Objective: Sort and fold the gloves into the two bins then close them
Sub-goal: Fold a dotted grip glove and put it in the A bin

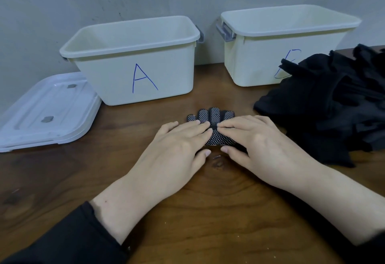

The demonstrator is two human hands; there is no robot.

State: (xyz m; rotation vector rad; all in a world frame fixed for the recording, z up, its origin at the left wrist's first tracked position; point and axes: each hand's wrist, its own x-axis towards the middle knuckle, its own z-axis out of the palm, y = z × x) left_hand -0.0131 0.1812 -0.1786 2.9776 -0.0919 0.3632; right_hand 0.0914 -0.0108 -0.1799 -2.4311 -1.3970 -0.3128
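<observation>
A black glove with white dots (213,118) lies flat on the wooden table (104,170), fingertips pointing away from me. My left hand (177,149) and my right hand (256,145) press on it side by side, fingers straight on top and thumbs at its near edge. Behind it stands an open cream bin marked A (133,64). A second open cream bin (281,49) stands at the back right, its letter half hidden. A pile of black gloves (333,101) lies on the right.
A clear plastic lid (48,109) lies flat at the left, beside bin A. A grey wall runs close behind both bins. Bare wood shows in front of my forearms.
</observation>
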